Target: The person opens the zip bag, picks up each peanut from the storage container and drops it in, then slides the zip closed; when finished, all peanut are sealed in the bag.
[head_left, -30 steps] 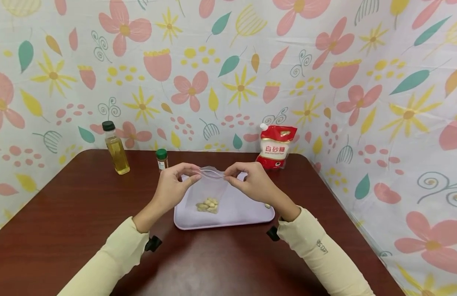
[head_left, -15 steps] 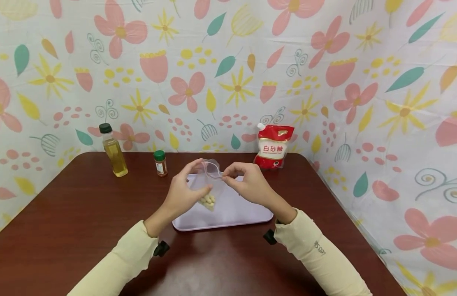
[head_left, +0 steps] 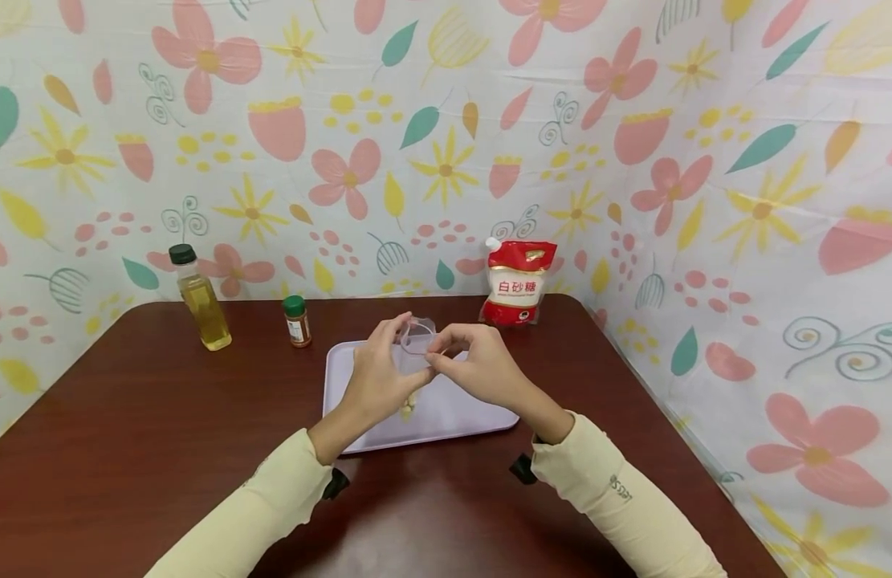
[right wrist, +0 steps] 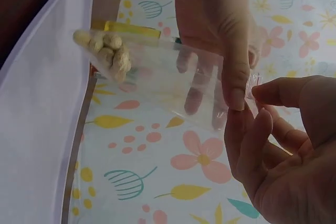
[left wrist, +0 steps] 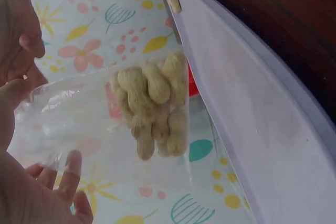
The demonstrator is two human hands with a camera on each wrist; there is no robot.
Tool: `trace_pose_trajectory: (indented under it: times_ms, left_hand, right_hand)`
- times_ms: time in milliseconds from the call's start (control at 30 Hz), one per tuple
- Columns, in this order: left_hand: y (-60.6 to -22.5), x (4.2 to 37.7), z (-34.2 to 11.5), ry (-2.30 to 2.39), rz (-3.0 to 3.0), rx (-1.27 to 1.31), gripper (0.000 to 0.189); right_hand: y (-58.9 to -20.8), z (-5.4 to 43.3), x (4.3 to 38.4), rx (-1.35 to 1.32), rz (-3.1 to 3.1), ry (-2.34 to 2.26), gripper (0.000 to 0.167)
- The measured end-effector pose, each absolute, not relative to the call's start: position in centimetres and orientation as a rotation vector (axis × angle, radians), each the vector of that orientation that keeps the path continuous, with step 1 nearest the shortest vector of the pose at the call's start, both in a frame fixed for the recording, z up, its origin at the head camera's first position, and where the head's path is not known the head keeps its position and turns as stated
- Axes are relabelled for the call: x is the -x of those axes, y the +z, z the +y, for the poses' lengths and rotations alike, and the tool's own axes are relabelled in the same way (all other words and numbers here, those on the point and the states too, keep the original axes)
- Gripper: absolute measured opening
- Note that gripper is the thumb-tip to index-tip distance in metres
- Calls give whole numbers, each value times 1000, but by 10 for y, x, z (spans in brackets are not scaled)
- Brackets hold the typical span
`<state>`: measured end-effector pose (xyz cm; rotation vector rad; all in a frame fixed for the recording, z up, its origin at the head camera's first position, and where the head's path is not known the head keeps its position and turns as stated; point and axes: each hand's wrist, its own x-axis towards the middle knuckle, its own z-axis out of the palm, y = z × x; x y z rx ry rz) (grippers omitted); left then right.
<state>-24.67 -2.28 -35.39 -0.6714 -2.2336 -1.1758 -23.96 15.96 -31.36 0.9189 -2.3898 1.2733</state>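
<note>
A clear zip bag hangs above the lilac tray, its mouth bowed into a loop at the top. Unshelled peanuts lie bunched at its bottom end; in the head view the left hand mostly hides them. My left hand grips the bag near its mouth, thumb on one face and fingers behind the film, as the right wrist view shows. Beside it, my right hand pinches the zip edge between thumb and fingertips. One loose peanut rests at the tray's edge in the left wrist view.
On the brown table, an oil bottle and a green-capped spice jar stand behind the tray on the left. A red sugar pouch is at the back right. A flowered cloth hangs behind.
My left hand has turned and come closer to the right hand, and the bag's mouth has gone from nearly flat to a rounded loop. The head view has shifted slightly right.
</note>
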Motion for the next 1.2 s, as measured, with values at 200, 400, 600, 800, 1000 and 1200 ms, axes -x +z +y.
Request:
trace_pose_trajectory:
  times_ms: [200,400,600,800,1000,1200]
  left_hand:
    - [-351,251,-29,-1155,-2342,741,76]
    - [-347,255,-34,-1149,-2411,744,74]
    - [-345,256,-37,-1108,-2452,758,76]
    - [-342,255,-38,-1100,-2481,762,77]
    - [-340,253,-38,-1114,-2486,772,76]
    - [-340,253,-38,-1137,-2476,785,75]
  right_hand:
    - [-320,183,244,-854,-2444,1228,5]
    - [-338,217,262,-738,-2746,1099,8]
    - [-365,244,283,-708,-3017,845,21]
    - [-380,257,297,-638,-3141,570,24]
    - [-386,261,303,-625,-3195,467,18]
    - [-387,259,305,-666,-3174,481,10]
